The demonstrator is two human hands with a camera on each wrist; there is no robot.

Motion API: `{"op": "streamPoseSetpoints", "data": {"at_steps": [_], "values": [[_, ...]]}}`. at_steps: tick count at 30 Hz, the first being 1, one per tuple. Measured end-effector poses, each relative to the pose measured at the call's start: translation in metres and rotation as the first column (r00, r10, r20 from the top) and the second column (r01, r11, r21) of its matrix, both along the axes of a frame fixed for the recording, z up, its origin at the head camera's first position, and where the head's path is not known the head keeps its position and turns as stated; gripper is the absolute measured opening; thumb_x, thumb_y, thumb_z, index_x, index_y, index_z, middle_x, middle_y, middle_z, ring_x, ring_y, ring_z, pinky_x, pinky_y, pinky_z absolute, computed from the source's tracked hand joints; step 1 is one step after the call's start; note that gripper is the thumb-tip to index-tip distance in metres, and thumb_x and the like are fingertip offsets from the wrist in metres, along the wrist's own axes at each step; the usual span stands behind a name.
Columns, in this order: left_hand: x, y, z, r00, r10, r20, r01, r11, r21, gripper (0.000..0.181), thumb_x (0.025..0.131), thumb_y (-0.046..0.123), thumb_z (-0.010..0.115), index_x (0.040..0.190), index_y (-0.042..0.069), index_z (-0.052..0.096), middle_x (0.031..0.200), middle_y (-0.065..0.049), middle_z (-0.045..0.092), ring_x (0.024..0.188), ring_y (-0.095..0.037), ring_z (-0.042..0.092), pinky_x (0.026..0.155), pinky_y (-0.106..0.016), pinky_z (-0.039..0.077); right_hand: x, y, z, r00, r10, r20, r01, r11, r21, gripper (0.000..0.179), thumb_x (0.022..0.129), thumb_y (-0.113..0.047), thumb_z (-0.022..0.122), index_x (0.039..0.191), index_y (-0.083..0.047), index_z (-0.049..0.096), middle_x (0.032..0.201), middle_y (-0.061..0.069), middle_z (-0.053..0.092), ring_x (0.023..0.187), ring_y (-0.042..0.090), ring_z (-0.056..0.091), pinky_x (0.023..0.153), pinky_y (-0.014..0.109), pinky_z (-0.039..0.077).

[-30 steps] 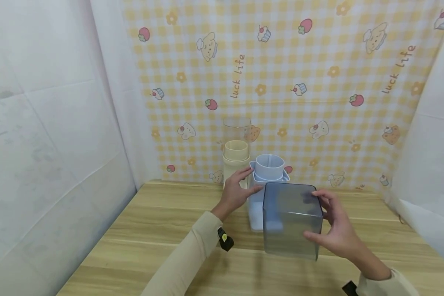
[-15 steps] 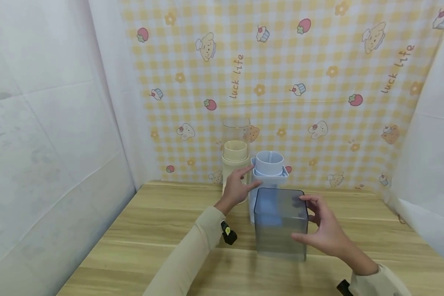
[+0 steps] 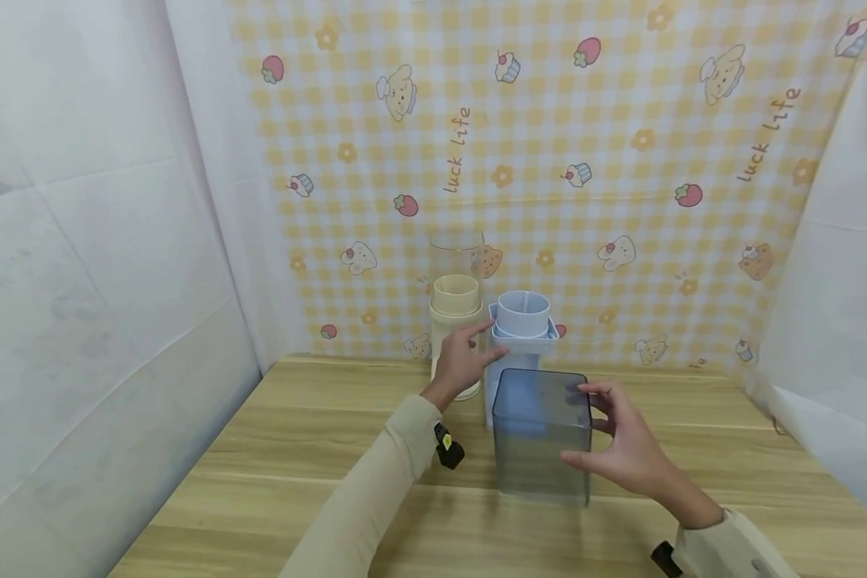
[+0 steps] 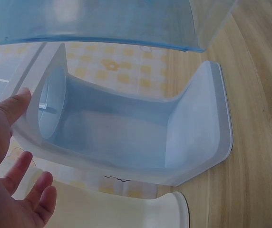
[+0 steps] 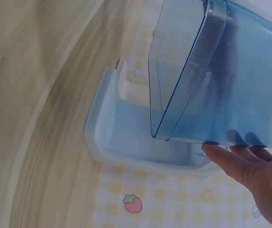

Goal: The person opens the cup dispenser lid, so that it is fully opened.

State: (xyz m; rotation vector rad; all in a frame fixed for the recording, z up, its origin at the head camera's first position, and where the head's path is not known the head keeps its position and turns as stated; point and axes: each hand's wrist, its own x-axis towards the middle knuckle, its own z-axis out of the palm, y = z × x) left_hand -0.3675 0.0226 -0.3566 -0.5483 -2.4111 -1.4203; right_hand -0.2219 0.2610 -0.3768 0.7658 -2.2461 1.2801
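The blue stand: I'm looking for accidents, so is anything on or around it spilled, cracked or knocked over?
Nothing stands out. The blue stand looks upright beside the cream holder, the right hand holds the tinted box, and I see no spill or crack.

Pale-blue plastic stand is sitting near the wooden desk's back edge, cream plastic cylinder standing just left, see-through grey box in front.

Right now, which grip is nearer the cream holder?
Left. The left grip is in front of the cream holder, partly covering it in the head view; the right grip is farther off to the right, holding the smoky clear bin.
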Motion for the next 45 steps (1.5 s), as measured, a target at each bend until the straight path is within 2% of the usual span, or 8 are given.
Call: {"op": "streamPoseSetpoints", "data": {"at_steps": [8,15,17,23,28,33,38,45], "values": [[-0.005,0.005,0.003,0.998,0.055,0.022,-0.055,0.998,-0.034,0.054,0.084,0.037,0.080,0.134,0.030,0.063,0.136,0.003,0.060,0.105,-0.023,0.063,0.071,-0.031,0.052,-0.003,0.000,-0.001,1.000,-0.006,0.023,0.007,1.000,-0.006,0.083,0.061,0.001,0.092,0.128,0.004,0.042,0.125,0.014,0.052,0.113,-0.003,0.052,0.082,0.021,0.053],[-0.011,0.008,0.005,0.994,0.102,-0.037,-0.104,0.993,-0.057,0.049,0.084,0.038,0.079,0.131,0.030,0.066,0.127,0.004,0.065,0.072,-0.012,0.060,0.052,-0.029,0.047,-0.005,-0.002,0.002,1.000,0.006,0.012,-0.006,1.000,-0.013,0.081,0.063,0.002,0.090,0.129,0.004,0.042,0.127,0.019,0.051,0.115,-0.006,0.050,0.082,0.021,0.053],[-0.012,0.008,0.006,0.992,0.116,-0.044,-0.119,0.990,-0.072,0.049,0.085,0.040,0.078,0.131,0.031,0.066,0.126,0.003,0.066,0.073,-0.017,0.062,0.052,-0.031,0.047,-0.006,-0.002,0.002,1.000,0.008,0.012,-0.008,1.000,-0.015,0.081,0.064,0.002,0.090,0.129,0.004,0.041,0.127,0.019,0.051,0.114,-0.005,0.050,0.082,0.020,0.052],[-0.015,0.012,0.010,0.987,0.161,-0.025,-0.162,0.977,-0.136,0.051,0.085,0.044,0.075,0.133,0.032,0.063,0.122,0.001,0.068,0.105,-0.021,0.064,0.070,-0.037,0.050,-0.012,-0.002,0.001,0.999,0.011,0.047,-0.011,1.000,-0.015,0.080,0.066,0.000,0.090,0.129,0.005,0.041,0.126,0.019,0.050,0.112,-0.003,0.052,0.083,0.020,0.052],[-0.019,0.014,0.011,0.985,0.172,0.003,-0.170,0.975,-0.146,0.051,0.087,0.044,0.074,0.134,0.032,0.061,0.092,0.004,0.070,0.079,-0.014,0.064,0.061,-0.033,0.047,-0.019,0.000,-0.001,0.997,0.005,0.075,-0.005,1.000,-0.002,0.078,0.068,-0.003,0.090,0.129,0.003,0.042,0.125,0.018,0.051,0.110,-0.001,0.054,0.084,0.020,0.052],[-0.022,0.018,0.011,0.985,0.174,0.006,-0.171,0.972,-0.160,0.052,0.088,0.043,0.073,0.136,0.031,0.059,0.061,0.005,0.056,0.052,-0.010,0.051,0.046,-0.028,0.039,-0.023,0.002,-0.004,0.995,-0.015,0.101,0.013,1.000,0.021,0.077,0.070,-0.007,0.090,0.130,0.001,0.042,0.126,0.017,0.052,0.112,0.014,0.057,0.085,0.027,0.054],[-0.026,0.020,0.010,0.982,0.186,0.004,-0.183,0.968,-0.174,0.053,0.088,0.045,0.072,0.137,0.030,0.058,0.055,0.006,0.047,0.048,-0.009,0.045,0.046,-0.028,0.038,-0.026,0.003,-0.006,0.993,-0.010,0.117,0.006,0.999,0.033,0.077,0.071,-0.008,0.090,0.131,0.000,0.041,0.126,0.017,0.052,0.113,0.036,0.058,0.085,0.038,0.055],[-0.031,0.021,0.010,0.983,0.185,0.014,-0.179,0.969,-0.171,0.052,0.089,0.044,0.071,0.138,0.029,0.058,0.053,0.005,0.042,0.045,-0.010,0.041,0.046,-0.028,0.039,-0.033,0.004,-0.010,0.992,-0.003,0.125,-0.003,0.999,0.053,0.077,0.072,-0.010,0.089,0.131,0.001,0.041,0.129,0.018,0.050,0.115,0.040,0.057,0.087,0.046,0.054]]}}
